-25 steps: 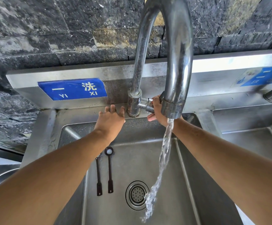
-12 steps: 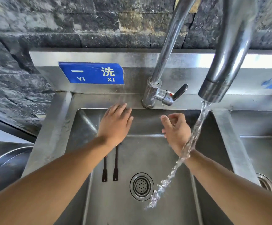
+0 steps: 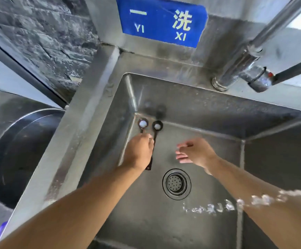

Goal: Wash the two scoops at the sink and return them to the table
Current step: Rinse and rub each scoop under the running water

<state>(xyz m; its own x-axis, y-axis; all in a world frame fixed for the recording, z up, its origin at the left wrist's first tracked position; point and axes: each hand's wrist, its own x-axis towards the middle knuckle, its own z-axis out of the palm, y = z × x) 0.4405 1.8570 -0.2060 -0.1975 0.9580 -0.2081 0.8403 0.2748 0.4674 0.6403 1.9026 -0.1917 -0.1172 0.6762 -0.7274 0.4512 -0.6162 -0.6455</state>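
Two dark long-handled scoops lie side by side on the sink floor, up and to the left of the drain (image 3: 176,184), their round bowls nearest the basin's back-left corner and each holding something white. The left scoop (image 3: 142,124) shows only its bowl and a bit of neck; the right scoop (image 3: 157,125) runs back toward the drain, its handle end poking out below the wrist.

The left hand (image 3: 139,152) is down over the handles, on the left of the drain. Its fingertips are hidden beneath it, so I cannot tell whether it pinches a handle or merely rests on one. The right hand (image 3: 196,152) hovers just above the drain, fingers loosely spread, holding nothing.

Risks, as I judge them: the thin handles lie flat on wet steel, so a grab may lift only one scoop or let one slide. The water stream (image 3: 264,198) falls to the right of the drain, well away from the scoops, so they get no rinse until carried across.

Count: two scoops, two hands, one drain, one faucet (image 3: 250,58), one blue sign (image 3: 161,21), one stainless sink (image 3: 85,133).
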